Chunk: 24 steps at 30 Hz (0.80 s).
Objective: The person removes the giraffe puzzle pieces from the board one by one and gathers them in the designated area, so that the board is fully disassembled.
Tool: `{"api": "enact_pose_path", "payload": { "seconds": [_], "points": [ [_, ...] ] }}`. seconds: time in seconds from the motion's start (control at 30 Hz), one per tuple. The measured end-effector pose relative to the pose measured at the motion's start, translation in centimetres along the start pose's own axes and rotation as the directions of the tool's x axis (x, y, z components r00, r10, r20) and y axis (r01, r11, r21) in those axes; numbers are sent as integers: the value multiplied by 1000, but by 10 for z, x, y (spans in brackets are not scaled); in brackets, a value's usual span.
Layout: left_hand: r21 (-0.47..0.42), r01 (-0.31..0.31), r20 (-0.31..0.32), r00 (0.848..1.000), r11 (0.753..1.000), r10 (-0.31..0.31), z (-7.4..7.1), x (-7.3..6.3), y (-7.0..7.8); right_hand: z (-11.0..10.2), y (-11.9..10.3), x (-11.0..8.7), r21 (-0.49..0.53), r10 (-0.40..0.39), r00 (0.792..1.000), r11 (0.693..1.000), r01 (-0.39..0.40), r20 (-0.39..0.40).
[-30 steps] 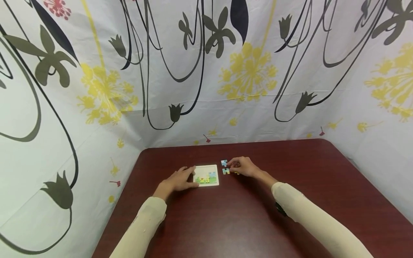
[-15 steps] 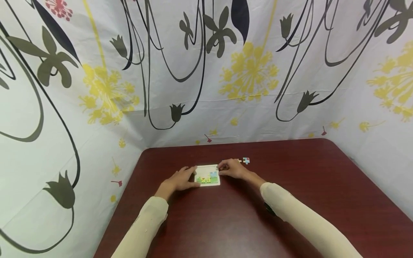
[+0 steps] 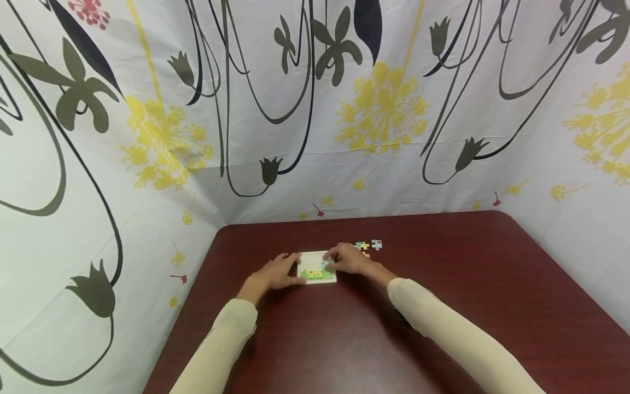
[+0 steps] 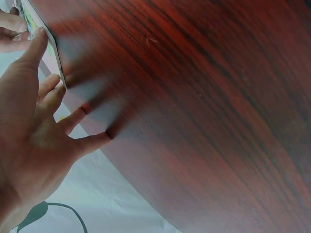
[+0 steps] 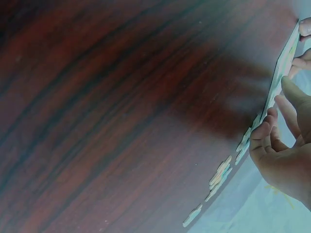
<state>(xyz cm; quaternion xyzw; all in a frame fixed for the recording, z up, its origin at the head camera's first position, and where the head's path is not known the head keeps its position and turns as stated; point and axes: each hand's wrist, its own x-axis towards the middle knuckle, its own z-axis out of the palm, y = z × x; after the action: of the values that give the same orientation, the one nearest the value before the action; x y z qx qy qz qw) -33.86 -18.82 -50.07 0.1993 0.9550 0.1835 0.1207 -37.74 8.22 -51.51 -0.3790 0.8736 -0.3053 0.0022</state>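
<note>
A small jigsaw puzzle tray (image 3: 316, 281) with a pale rim lies on the table, its lower part filled with a green and yellow picture and some light blue at the right. My left hand (image 3: 276, 273) steadies its left side, thumb at the near corner and index finger by the far one. In the left wrist view, the spread outer fingers (image 4: 92, 143) rest on the tabletop. Over the tray's right part, my right hand (image 3: 348, 259) has thumb and fingertips bent together, pinching a puzzle piece that they mostly hide.
Loose puzzle pieces (image 3: 376, 244) lie right of the tray, some partly behind the right hand; the right wrist view shows several puzzle pieces (image 5: 221, 173) edge-on. The dark red table (image 3: 344, 339) ends at a flower-patterned cloth (image 3: 305, 186) at the back and sides.
My right hand has moved left from the loose puzzle pieces to the tray's right part, uncovering pieces behind it. The left hand has kept its place at the tray.
</note>
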Motion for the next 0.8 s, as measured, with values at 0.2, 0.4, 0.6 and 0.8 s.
{"api": "enact_pose_path", "payload": {
  "seconds": [0.2,0.4,0.6,0.8],
  "points": [
    [0,12,3,1000,1000,-12,-1,-1,1,1,-3,3,-25,-9,1000,1000,10,28],
    [5,29,5,1000,1000,-29,-1,-1,3,1,-7,4,-42,62,997,997,-60,44],
    [16,35,9,999,999,-35,-1,-1,4,4,-8,3,9,127,991,992,-127,29],
    [15,21,10,1000,1000,-21,-1,1,4,7,-7,-2,44,119,993,992,-119,-15]
  ]
}}
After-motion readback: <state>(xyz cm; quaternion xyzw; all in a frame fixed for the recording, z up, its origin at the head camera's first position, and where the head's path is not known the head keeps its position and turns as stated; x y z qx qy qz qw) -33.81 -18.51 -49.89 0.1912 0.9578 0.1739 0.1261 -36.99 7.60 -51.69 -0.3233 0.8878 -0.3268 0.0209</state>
